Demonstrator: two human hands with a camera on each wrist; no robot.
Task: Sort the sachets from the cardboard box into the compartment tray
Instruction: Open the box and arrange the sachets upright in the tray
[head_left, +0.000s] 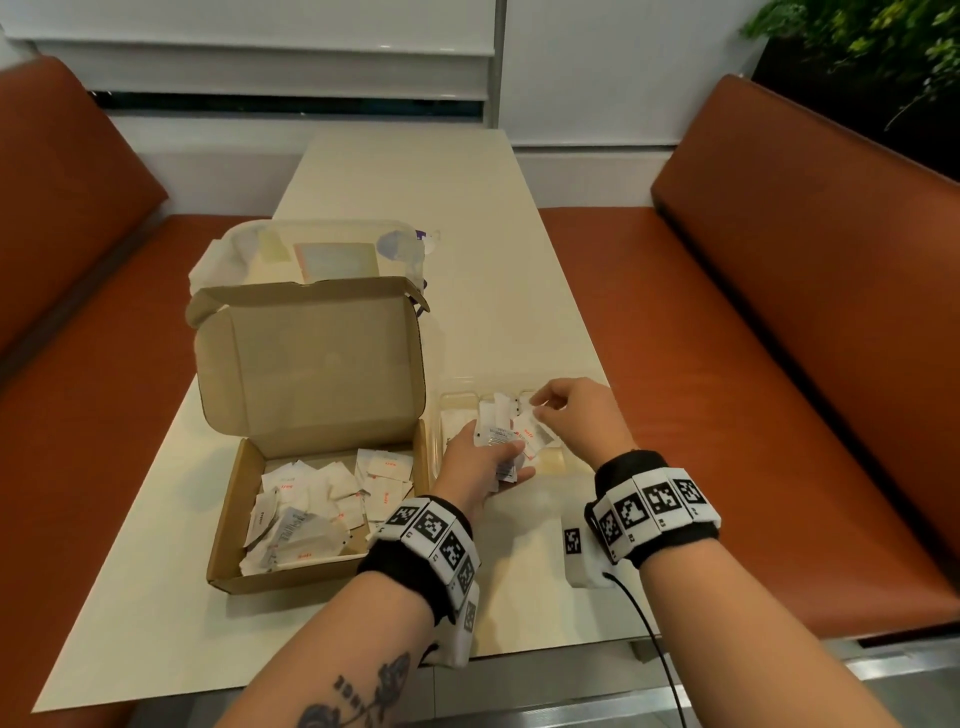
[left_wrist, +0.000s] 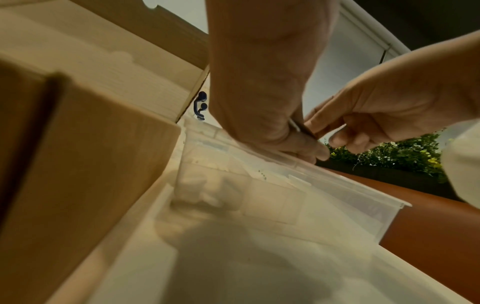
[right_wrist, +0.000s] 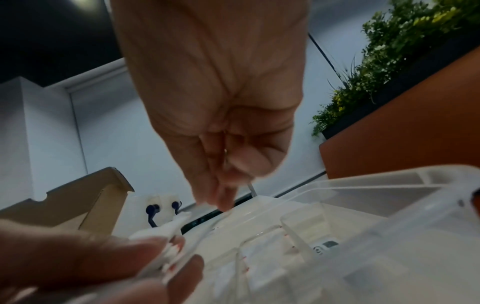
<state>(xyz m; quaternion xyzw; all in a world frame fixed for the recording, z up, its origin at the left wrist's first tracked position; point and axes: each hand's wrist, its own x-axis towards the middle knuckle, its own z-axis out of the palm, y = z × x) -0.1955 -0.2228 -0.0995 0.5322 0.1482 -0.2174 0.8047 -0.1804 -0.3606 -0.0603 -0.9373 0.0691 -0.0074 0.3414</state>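
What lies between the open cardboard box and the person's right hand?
In the head view, the left hand, gripping a bunch of sachets over the clear compartment tray, lies between the cardboard box and right hand.

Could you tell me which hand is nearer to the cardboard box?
Left. The left hand holds sachets just right of the cardboard box; the right hand is farther right, over the tray.

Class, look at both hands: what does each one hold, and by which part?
Left hand grips a bunch of sachets across their middle; right hand pinches one sachet by its top edge.

White red-lettered sachets, tan cardboard box
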